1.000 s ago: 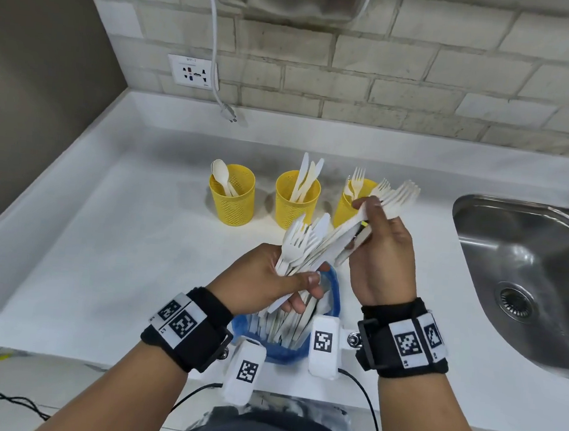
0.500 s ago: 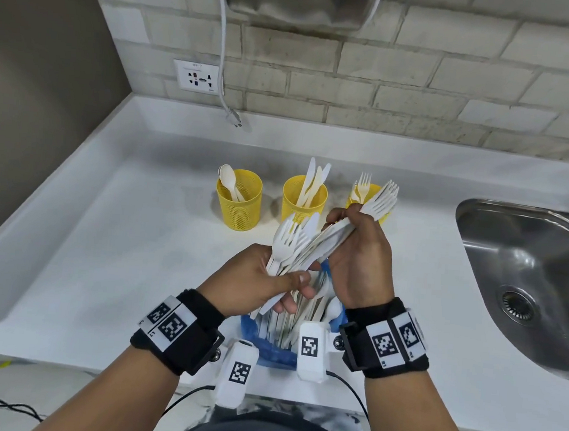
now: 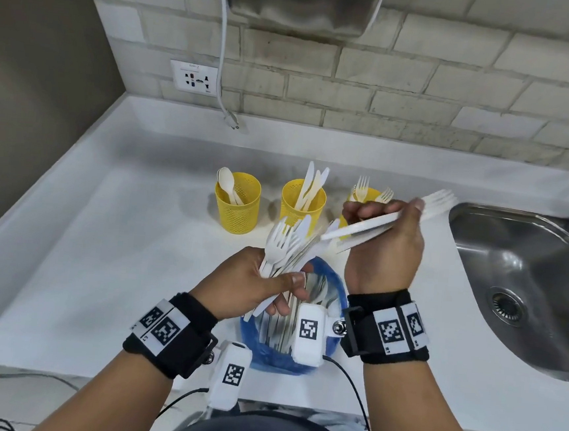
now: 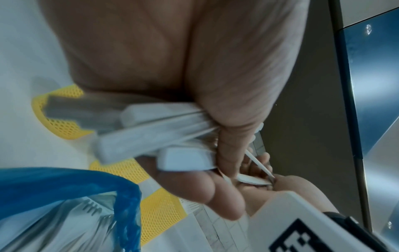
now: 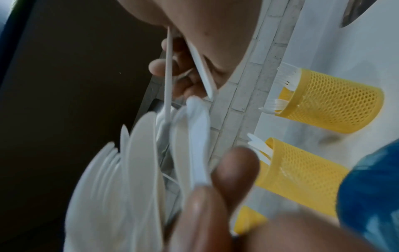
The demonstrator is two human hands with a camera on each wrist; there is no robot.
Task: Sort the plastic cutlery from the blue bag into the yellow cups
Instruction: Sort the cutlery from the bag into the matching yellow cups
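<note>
Right hand (image 3: 385,244) clamped round a few thin white plastic forks (image 3: 392,223) mid-handle, above the right yellow mesh cup (image 3: 363,201). Left hand (image 3: 256,286) gripping a mixed white plastic bundle (image 3: 285,249) over the crinkled blue plastic bag (image 3: 298,354). Likely light, stiff, slippery; best pinched at the handles.

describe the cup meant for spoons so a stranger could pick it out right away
On the white counter, left of the steel sink, three yellow mesh plastic cups stand in a row before the brick wall. The spoon cup is the leftmost, nearest the wall socket. It alone holds a rounded white spoon, not knives or forks.
</note>
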